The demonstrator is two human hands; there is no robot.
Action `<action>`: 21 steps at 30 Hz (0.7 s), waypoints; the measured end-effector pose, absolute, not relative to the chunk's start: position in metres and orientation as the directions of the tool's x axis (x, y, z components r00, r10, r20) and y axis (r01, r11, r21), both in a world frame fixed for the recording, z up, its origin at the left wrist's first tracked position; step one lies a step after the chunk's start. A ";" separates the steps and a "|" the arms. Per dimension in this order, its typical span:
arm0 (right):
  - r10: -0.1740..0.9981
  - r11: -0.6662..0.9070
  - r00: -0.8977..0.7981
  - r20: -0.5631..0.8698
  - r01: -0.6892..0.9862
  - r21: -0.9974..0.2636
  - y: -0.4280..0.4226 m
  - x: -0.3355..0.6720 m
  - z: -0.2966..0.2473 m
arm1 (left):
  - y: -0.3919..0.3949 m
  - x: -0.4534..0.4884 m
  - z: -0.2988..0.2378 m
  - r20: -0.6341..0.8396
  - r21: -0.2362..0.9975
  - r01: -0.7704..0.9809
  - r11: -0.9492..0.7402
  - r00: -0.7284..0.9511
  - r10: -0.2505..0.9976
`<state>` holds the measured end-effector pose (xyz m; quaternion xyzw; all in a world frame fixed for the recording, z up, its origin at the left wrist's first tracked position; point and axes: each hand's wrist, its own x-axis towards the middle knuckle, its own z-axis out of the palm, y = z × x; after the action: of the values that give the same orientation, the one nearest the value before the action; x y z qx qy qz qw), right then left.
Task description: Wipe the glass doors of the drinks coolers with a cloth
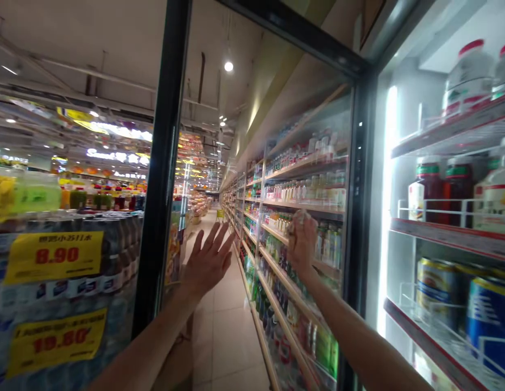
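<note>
Bunched under the right hand (304, 247), just right of the frame's centre, what looks like a pale cloth (302, 215) is held with the fingers closed over it, pressed towards the glass door (260, 119); its exact make cannot be told through the blur. Nothing is grasped by the left hand (209, 260), left of centre, whose fingers are spread apart and whose palm is turned to the same glass door; whether firm contact is made there cannot be told. The step in hand is judged to be a wiping of the glass, best done with the cloth folded into a flat pad, so that even pressure is given by the whole palm rather than by the fingertips. Overlapping strokes are advised, and the edges along the dark door frame (165, 136), seen down the left of centre and across the top, should not be skipped. As the door appears to be swung open, it could be set rocking by hard rubbing; a light steadying by the left hand would help, though smudges could be left, so that patch is better wiped last. Farther out, at the right edge, bottles (474, 76) and cans (491, 309) are seen on lit shelves (443, 231); at the left edge, a yellow price sign (55, 255) is seen, well apart from both hands.
</note>
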<state>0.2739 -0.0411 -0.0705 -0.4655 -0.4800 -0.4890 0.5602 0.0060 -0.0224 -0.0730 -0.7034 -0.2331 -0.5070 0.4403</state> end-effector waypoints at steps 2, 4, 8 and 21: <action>-0.009 0.111 -0.221 0.975 0.969 0.221 -0.046 0.247 -0.088 | -0.023 0.006 -0.073 0.920 -0.377 0.772 -0.511 0.375 -0.113; 0.058 0.152 -0.500 0.864 0.860 0.487 -0.051 0.230 -0.101 | -0.022 0.006 -0.073 0.924 -0.369 0.772 -0.518 0.367 -0.110; 0.076 0.091 -0.520 0.851 0.854 0.513 -0.055 0.258 -0.093 | -0.022 0.006 -0.073 0.922 -0.371 0.771 -0.517 0.372 -0.108; 0.130 0.149 -0.529 0.838 0.846 0.511 -0.051 0.248 -0.104 | -0.019 0.007 -0.073 0.923 -0.375 0.757 -0.534 0.360 -0.138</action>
<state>0.2477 -0.0512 -0.1040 -0.3571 -0.6832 -0.5458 0.3282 0.0066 -0.0187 -0.0728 -0.7040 -0.2200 -0.5212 0.4294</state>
